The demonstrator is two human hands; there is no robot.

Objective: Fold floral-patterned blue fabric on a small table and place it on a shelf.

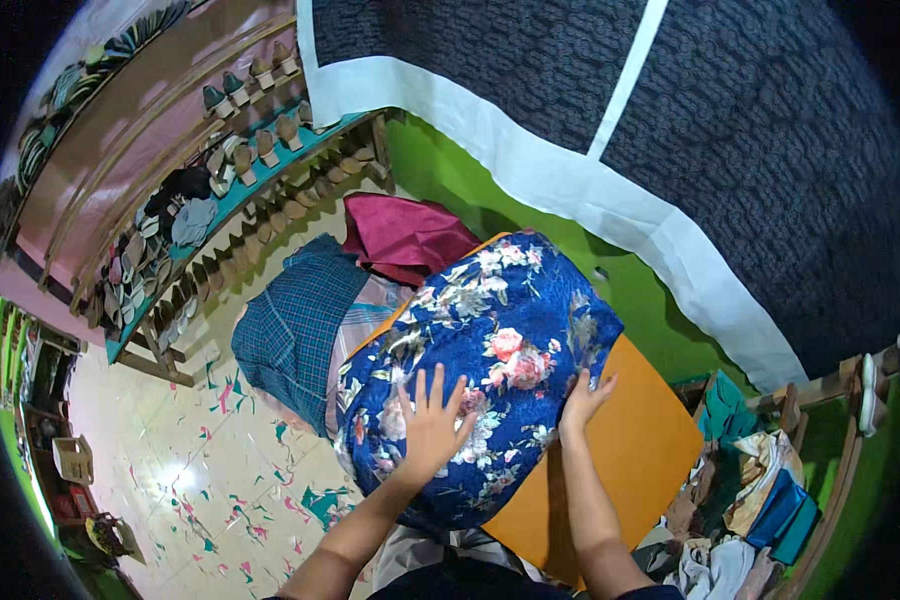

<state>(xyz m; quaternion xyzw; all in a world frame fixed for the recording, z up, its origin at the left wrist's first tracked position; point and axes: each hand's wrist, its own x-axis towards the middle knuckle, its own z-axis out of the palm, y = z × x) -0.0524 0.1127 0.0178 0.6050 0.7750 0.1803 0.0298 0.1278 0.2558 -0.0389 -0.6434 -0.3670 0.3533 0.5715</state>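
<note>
A dark blue fabric with pink and white flowers (580, 285) lies spread over an orange board or tabletop (645, 430) in front of me. My left hand (434, 420) rests flat on the fabric's near left part, fingers spread. At the fabric's right edge is my right hand (582, 405), its fingers curved at the border where the cloth meets the bare orange surface. Whether those fingers pinch the cloth I cannot make out. Left of the flowered fabric sits a dark teal checked cloth (295, 325), with a maroon cloth (410, 232) behind it.
A rack with a teal shelf (255, 180) holds several shoes and wooden shoe forms at the back left. Fabric scraps (215, 500) litter the tiled floor. Heaped cloths (770, 470) lie at the right. A dark curtain with a white border (530, 165) hangs along the green wall.
</note>
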